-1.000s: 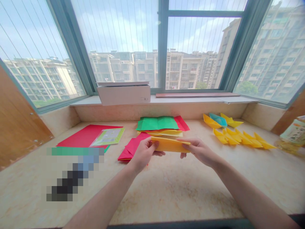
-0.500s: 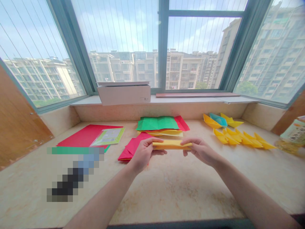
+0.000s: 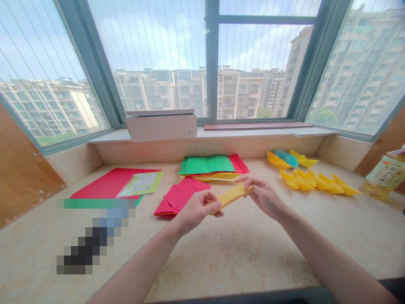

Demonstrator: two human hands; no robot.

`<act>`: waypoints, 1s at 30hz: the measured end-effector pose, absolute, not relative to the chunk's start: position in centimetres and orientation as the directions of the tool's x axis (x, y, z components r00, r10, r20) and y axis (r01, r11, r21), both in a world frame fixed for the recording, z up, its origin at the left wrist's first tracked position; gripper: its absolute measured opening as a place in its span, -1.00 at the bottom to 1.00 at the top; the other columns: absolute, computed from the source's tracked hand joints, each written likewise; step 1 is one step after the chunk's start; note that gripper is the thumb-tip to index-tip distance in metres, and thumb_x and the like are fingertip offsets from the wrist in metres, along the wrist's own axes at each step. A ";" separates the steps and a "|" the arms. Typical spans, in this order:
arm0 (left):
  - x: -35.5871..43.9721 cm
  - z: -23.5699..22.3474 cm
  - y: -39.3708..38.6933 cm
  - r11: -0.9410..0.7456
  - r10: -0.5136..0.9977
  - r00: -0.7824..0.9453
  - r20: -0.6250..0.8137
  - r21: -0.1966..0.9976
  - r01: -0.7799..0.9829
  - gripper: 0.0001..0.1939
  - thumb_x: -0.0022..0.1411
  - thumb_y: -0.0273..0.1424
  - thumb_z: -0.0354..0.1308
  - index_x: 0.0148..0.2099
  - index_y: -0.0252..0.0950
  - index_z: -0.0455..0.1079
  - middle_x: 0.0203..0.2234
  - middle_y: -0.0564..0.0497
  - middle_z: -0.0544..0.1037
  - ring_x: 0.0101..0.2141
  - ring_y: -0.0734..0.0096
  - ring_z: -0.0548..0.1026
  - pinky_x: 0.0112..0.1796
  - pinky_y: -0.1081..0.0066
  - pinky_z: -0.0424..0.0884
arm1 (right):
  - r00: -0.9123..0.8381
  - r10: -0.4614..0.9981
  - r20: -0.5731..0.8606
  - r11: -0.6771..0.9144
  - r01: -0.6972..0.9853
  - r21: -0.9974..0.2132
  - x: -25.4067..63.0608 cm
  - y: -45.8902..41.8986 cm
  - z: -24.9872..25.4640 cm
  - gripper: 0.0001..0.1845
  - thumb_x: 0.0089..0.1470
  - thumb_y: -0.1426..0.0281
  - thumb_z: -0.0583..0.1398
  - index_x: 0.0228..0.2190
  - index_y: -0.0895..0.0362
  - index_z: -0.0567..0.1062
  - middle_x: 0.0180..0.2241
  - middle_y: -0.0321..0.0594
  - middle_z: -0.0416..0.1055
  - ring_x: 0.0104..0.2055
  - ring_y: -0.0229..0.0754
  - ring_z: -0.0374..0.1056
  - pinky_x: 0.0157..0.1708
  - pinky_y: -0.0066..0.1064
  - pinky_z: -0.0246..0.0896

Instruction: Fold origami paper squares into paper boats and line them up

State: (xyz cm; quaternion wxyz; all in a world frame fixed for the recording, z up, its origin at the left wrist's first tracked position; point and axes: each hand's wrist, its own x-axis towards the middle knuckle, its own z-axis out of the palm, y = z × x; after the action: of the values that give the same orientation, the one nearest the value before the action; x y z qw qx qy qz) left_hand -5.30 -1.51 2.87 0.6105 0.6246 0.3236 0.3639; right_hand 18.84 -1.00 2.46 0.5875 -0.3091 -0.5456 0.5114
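A narrow strip of folded yellow paper (image 3: 231, 196) is held between both hands above the counter, its right end tilted up. My left hand (image 3: 202, 207) pinches the lower left end, thumb on top. At the upper right end, my right hand (image 3: 261, 195) grips the strip between thumb and fingers. Just left of my left hand lie folded red sheets (image 3: 180, 194) with a yellow edge beneath. Beyond the hands a creased green sheet (image 3: 207, 164) rests on yellow and red paper.
Several folded yellow paper boats (image 3: 319, 181) stand at the right, with a blue boat (image 3: 286, 158) behind them. A bottle (image 3: 384, 173) is at the far right. Red sheets (image 3: 98, 181) and a clear-fronted packet (image 3: 141, 183) lie left. A white box (image 3: 161, 126) sits on the sill.
The yellow strip has gone from level to slanted, its left end lower and its right end higher. Both hands still grip it. The view has shifted slightly.
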 end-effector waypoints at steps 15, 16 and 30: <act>-3.7 2.3 -2.1 -0.137 0.887 0.437 0.148 0.989 -0.056 -0.69 0.10 -0.27 0.35 -0.21 -0.36 0.41 -0.37 -0.03 0.56 -0.41 0.34 0.59 -0.34 0.39 0.44 | -0.279 0.921 0.271 0.195 -0.271 -0.942 15.5 -1.7 0.6 -0.56 0.13 0.07 0.26 -0.07 0.09 0.51 -0.13 -0.09 0.55 -0.10 -0.03 0.46 0.00 -0.11 0.28; -3.6 2.3 -2.2 -0.128 0.877 0.460 0.136 0.991 -0.048 -0.70 0.10 -0.27 0.35 -0.22 -0.37 0.43 -0.37 -0.03 0.55 -0.42 0.35 0.58 -0.35 0.39 0.44 | -0.266 0.924 0.275 0.204 -0.265 -0.942 15.5 -1.7 0.7 -0.59 0.12 0.08 0.27 -0.13 0.11 0.55 -0.17 -0.09 0.56 -0.13 -0.04 0.47 -0.01 -0.12 0.28; -3.3 2.4 -2.9 -0.179 0.872 0.481 0.096 0.975 0.130 -0.77 0.14 -0.29 0.31 -0.29 -0.37 0.47 -0.56 0.00 0.53 -0.50 0.35 0.54 -0.44 0.43 0.41 | -0.263 0.902 0.342 0.293 -0.208 -0.933 15.4 -2.2 1.0 -0.62 0.12 0.08 0.26 -0.19 0.11 0.63 -0.27 -0.10 0.59 -0.25 -0.06 0.49 -0.16 -0.17 0.38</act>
State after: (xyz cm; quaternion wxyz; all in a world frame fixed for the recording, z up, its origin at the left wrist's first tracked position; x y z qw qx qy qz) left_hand -3.27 -2.90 2.37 0.5252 0.6816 0.3673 0.3531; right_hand 15.38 -2.23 0.98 0.5340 -0.2889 -0.6010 0.5197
